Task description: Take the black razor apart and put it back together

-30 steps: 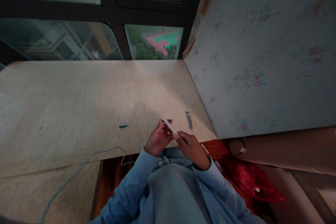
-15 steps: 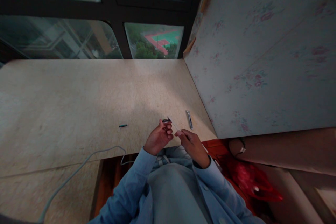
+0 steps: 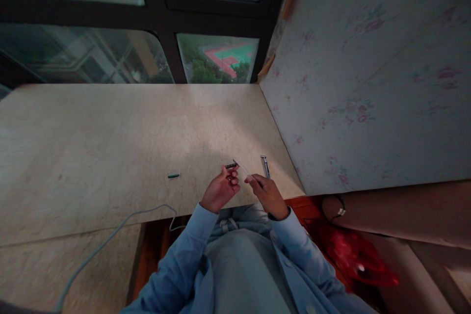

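Note:
My left hand (image 3: 220, 190) is closed, pinching a small dark piece (image 3: 231, 166) at its fingertips. My right hand (image 3: 267, 194) is closed on a thin white stick (image 3: 243, 169) that points up and to the left, its tip close to the dark piece. Both hands hover over the near edge of a beige speckled desk (image 3: 110, 142). A slim metal part (image 3: 265, 166) lies on the desk just right of my hands. A short dark cap-like piece (image 3: 173, 175) lies on the desk to the left.
A grey cable (image 3: 110, 240) runs over the desk's near left edge. A flowered wall (image 3: 360, 83) closes the desk's right side, and a dark-framed window (image 3: 162, 14) stands behind it. A red bag (image 3: 353, 255) lies on the floor at the right.
Both hands have risen slightly toward the desk. The white stick has slid further through my right hand, and the small dark piece now shows clearly in my left fingertips.

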Motion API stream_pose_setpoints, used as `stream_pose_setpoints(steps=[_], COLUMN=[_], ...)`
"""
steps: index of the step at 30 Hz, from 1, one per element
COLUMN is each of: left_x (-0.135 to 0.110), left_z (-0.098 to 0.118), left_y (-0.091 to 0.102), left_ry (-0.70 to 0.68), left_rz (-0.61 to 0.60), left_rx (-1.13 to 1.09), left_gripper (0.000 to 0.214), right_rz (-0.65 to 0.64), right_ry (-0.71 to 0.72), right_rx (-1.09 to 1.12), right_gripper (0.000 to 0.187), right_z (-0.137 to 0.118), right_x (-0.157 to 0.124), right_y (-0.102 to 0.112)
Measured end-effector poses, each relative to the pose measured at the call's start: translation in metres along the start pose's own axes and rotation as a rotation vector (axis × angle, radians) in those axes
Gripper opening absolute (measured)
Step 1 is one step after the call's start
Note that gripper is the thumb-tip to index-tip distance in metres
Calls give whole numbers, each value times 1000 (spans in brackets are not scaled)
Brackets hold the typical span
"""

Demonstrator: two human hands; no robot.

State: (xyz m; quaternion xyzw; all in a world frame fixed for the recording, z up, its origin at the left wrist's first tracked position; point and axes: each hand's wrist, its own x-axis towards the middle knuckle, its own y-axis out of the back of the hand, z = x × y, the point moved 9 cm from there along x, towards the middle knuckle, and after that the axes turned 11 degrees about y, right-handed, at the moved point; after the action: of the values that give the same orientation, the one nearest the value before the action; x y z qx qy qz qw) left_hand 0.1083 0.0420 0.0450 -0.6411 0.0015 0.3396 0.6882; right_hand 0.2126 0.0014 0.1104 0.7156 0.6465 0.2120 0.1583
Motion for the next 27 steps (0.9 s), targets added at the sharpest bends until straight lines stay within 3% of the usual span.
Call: stream_pose_setpoints(steps=[7, 15, 21, 27], left_x=[8, 14, 19, 13], left_z=[3, 10, 10, 12], left_y=[3, 1, -2, -11], left_ry=[-2, -7, -15, -24], left_rz=[27, -33, -14, -79], left_rx=[-15, 16, 64, 63], left_gripper=[31, 32, 34, 31], right_rz=[-79, 33, -17, 79], right_ry=[67, 33, 86, 41], right_rx=[4, -111, -27, -45], right_gripper=[36, 34, 36, 37], right_z=[-7, 2, -9, -3], right_x=[2, 4, 3, 2], right_y=[-13, -2, -10, 2])
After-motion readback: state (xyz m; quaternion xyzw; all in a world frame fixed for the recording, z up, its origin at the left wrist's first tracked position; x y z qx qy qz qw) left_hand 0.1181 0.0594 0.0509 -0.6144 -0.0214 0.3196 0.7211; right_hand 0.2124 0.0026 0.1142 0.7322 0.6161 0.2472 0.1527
